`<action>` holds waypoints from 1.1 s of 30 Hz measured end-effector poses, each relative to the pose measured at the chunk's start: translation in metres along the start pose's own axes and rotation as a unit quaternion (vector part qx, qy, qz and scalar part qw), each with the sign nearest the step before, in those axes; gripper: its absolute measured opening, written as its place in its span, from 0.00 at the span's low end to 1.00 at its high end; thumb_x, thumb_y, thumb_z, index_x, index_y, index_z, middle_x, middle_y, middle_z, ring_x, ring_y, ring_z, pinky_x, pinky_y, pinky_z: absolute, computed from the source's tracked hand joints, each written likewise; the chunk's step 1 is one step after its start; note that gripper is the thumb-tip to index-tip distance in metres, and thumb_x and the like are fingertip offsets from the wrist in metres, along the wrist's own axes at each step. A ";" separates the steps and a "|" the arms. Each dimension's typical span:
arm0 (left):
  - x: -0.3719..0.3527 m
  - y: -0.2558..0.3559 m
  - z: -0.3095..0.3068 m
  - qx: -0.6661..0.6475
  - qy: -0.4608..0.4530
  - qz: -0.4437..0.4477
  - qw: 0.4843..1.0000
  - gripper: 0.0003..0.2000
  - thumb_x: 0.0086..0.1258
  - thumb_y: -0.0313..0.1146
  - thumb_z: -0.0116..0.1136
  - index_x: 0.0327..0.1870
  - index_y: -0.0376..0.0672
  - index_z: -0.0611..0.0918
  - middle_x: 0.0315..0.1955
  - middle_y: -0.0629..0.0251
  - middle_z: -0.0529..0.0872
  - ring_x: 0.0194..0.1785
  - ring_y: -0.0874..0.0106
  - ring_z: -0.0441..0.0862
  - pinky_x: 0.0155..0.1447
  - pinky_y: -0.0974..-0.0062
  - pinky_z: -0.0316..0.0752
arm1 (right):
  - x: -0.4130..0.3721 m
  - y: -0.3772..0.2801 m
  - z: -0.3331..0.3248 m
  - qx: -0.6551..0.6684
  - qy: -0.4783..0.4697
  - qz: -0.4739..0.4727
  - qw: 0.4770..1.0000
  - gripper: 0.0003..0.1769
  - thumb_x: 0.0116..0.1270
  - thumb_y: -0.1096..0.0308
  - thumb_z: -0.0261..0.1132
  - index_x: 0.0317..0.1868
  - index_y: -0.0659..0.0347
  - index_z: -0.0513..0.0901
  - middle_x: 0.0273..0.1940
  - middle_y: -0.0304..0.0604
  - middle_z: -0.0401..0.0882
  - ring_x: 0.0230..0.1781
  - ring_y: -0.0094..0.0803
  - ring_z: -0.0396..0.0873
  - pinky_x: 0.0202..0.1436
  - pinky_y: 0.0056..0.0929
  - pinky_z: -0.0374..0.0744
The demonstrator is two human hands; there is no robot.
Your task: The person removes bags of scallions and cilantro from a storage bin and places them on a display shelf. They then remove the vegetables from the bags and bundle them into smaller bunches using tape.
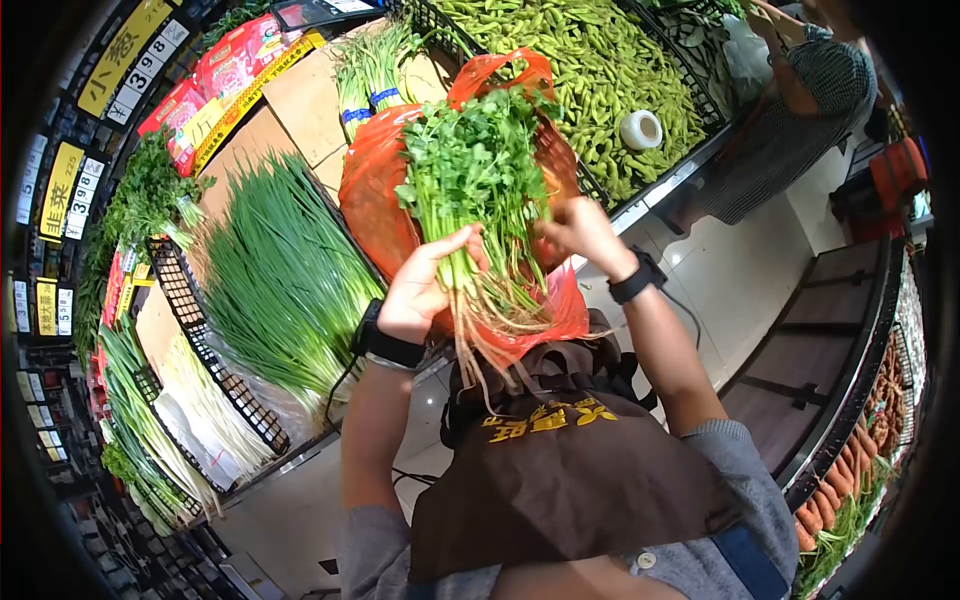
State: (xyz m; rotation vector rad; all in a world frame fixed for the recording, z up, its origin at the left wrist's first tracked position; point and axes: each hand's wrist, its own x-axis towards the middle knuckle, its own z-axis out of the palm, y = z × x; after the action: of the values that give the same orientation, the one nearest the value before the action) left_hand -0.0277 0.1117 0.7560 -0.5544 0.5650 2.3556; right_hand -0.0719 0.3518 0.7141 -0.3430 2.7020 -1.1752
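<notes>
A leafy bunch of coriander (470, 160) with long pale roots lies over an open orange-red plastic bag (375, 190). My left hand (430, 285) is closed around the stems from the left, thumb on top, just above the roots. At the right side of the bunch, my right hand (590, 238) has its fingers curled in a pinch by the outer stems. What sits between those fingertips is too small to make out. The root ends hang down toward my brown apron (580, 470).
Green chives (290, 270) lie in a crate to the left, with pale yellow chives (195, 400) beyond. Banded bunches of greens (375, 75) sit behind. Green soybean pods (540, 45) fill a crate at back right, a white roll (640, 130) on them. Another person (790, 130) stands at right.
</notes>
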 end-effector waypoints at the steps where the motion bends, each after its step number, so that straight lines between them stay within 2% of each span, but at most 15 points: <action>1: -0.002 0.007 -0.005 0.019 -0.019 0.010 1.000 0.11 0.65 0.29 0.55 0.45 0.35 0.74 0.32 0.66 0.80 0.33 0.74 0.79 0.41 0.72 0.77 | 0.000 -0.005 -0.015 0.036 0.040 0.000 0.999 0.17 0.53 0.55 0.67 0.26 0.62 0.82 0.18 0.44 0.78 0.17 0.32 0.76 0.24 0.31 0.74; 2: -0.002 0.014 -0.014 0.038 -0.036 0.017 0.998 0.10 0.65 0.29 0.55 0.44 0.35 0.74 0.34 0.64 0.80 0.34 0.74 0.79 0.41 0.72 0.76 | -0.003 -0.010 -0.031 0.197 -0.020 0.057 0.979 0.14 0.57 0.59 0.66 0.29 0.63 0.82 0.18 0.37 0.78 0.16 0.19 0.74 0.19 0.21 0.71; 5: -0.007 0.001 0.008 0.088 -0.012 0.008 0.996 0.10 0.65 0.30 0.54 0.45 0.35 0.74 0.38 0.59 0.81 0.39 0.69 0.80 0.48 0.68 0.77 | -0.011 -0.044 -0.039 0.324 -0.109 0.052 0.938 0.12 0.62 0.62 0.64 0.37 0.65 0.80 0.24 0.33 0.78 0.17 0.12 0.72 0.18 0.14 0.68; 6: -0.009 -0.005 0.020 0.092 0.013 0.000 0.996 0.10 0.65 0.30 0.53 0.44 0.36 0.74 0.39 0.58 0.81 0.42 0.68 0.81 0.51 0.66 0.77 | -0.016 -0.063 -0.032 0.304 -0.141 0.081 0.939 0.11 0.61 0.64 0.63 0.37 0.64 0.80 0.23 0.37 0.79 0.17 0.22 0.74 0.20 0.22 0.71; 8: 0.003 -0.010 0.000 0.146 -0.001 0.029 0.989 0.11 0.65 0.30 0.54 0.45 0.34 0.77 0.37 0.60 0.82 0.42 0.68 0.81 0.51 0.66 0.78 | -0.019 -0.066 0.005 0.016 -0.059 -0.208 0.976 0.10 0.61 0.66 0.60 0.40 0.63 0.80 0.25 0.45 0.78 0.22 0.38 0.77 0.27 0.31 0.74; 10: 0.003 -0.008 -0.004 0.187 0.053 0.035 0.980 0.12 0.65 0.30 0.54 0.47 0.34 0.76 0.35 0.63 0.82 0.37 0.71 0.82 0.44 0.70 0.80 | -0.026 -0.077 0.009 -0.037 -0.024 -0.193 0.980 0.10 0.60 0.66 0.58 0.39 0.61 0.80 0.26 0.50 0.76 0.30 0.48 0.76 0.37 0.38 0.74; 12: -0.001 0.003 -0.003 0.170 0.027 -0.018 0.985 0.12 0.65 0.31 0.55 0.46 0.35 0.77 0.31 0.66 0.82 0.31 0.75 0.81 0.35 0.76 0.78 | -0.015 -0.067 0.000 -0.006 0.044 -0.221 0.974 0.10 0.61 0.64 0.59 0.35 0.61 0.82 0.26 0.49 0.78 0.30 0.44 0.77 0.35 0.38 0.74; 14: -0.010 0.015 -0.002 0.170 0.030 -0.036 0.984 0.11 0.64 0.31 0.56 0.43 0.35 0.78 0.28 0.68 0.81 0.28 0.77 0.79 0.33 0.79 0.76 | -0.006 -0.064 -0.008 -0.027 -0.032 -0.053 0.998 0.14 0.61 0.58 0.57 0.33 0.58 0.83 0.28 0.52 0.80 0.30 0.46 0.80 0.35 0.40 0.77; 18: -0.011 0.021 0.006 0.162 0.059 0.017 0.985 0.09 0.61 0.31 0.59 0.39 0.36 0.79 0.26 0.67 0.81 0.28 0.75 0.79 0.34 0.77 0.77 | 0.001 -0.047 0.048 -0.028 -0.084 -0.064 0.994 0.20 0.52 0.49 0.66 0.27 0.61 0.83 0.23 0.51 0.79 0.26 0.46 0.79 0.32 0.40 0.76; 23: -0.011 0.015 0.005 0.270 0.139 0.024 0.953 0.09 0.63 0.29 0.56 0.41 0.34 0.77 0.30 0.60 0.82 0.32 0.69 0.81 0.38 0.75 0.78 | -0.011 -0.036 0.026 0.226 -0.078 -0.006 0.971 0.12 0.60 0.64 0.64 0.23 0.62 0.78 0.16 0.33 0.76 0.13 0.15 0.71 0.17 0.19 0.68; 26: -0.014 0.009 0.012 0.299 0.073 -0.019 0.951 0.11 0.64 0.30 0.55 0.42 0.31 0.75 0.35 0.53 0.82 0.37 0.67 0.82 0.42 0.73 0.80 | -0.022 -0.062 0.027 0.159 -0.148 -0.120 0.969 0.10 0.59 0.64 0.64 0.32 0.65 0.81 0.20 0.40 0.78 0.23 0.22 0.77 0.25 0.25 0.73; 27: -0.013 0.005 0.013 0.313 0.087 -0.005 0.946 0.12 0.63 0.29 0.55 0.43 0.31 0.75 0.37 0.53 0.82 0.36 0.70 0.82 0.40 0.74 0.80 | -0.021 -0.062 0.027 0.105 -0.122 -0.200 0.966 0.11 0.60 0.64 0.62 0.36 0.64 0.81 0.24 0.46 0.78 0.26 0.34 0.79 0.31 0.30 0.74; 30: -0.021 0.011 0.028 0.295 0.110 -0.011 0.949 0.13 0.62 0.28 0.56 0.45 0.32 0.74 0.38 0.55 0.82 0.30 0.75 0.80 0.33 0.78 0.79 | -0.005 -0.050 -0.003 0.114 -0.070 -0.223 0.965 0.10 0.60 0.65 0.61 0.35 0.63 0.81 0.29 0.48 0.79 0.29 0.41 0.78 0.34 0.32 0.74; 31: -0.020 0.023 0.027 0.241 0.071 -0.041 0.967 0.12 0.62 0.27 0.56 0.44 0.33 0.73 0.42 0.53 0.81 0.31 0.75 0.80 0.32 0.80 0.78 | 0.005 -0.047 -0.014 -0.026 -0.054 -0.269 0.961 0.08 0.60 0.66 0.60 0.35 0.61 0.82 0.33 0.47 0.79 0.34 0.42 0.78 0.38 0.33 0.75; 33: -0.023 0.036 0.033 0.214 0.079 -0.032 0.973 0.09 0.63 0.27 0.55 0.40 0.33 0.72 0.36 0.59 0.80 0.29 0.76 0.78 0.31 0.82 0.77 | 0.016 -0.042 0.000 -0.038 -0.073 -0.444 0.892 0.10 0.61 0.63 0.58 0.40 0.58 0.81 0.40 0.42 0.79 0.46 0.39 0.75 0.49 0.33 0.74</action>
State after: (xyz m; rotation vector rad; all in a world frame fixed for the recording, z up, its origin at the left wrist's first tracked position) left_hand -0.0434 0.0928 0.8040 -0.5495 1.0791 2.0517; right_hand -0.0812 0.3193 0.7436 -1.7277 2.4661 -1.1192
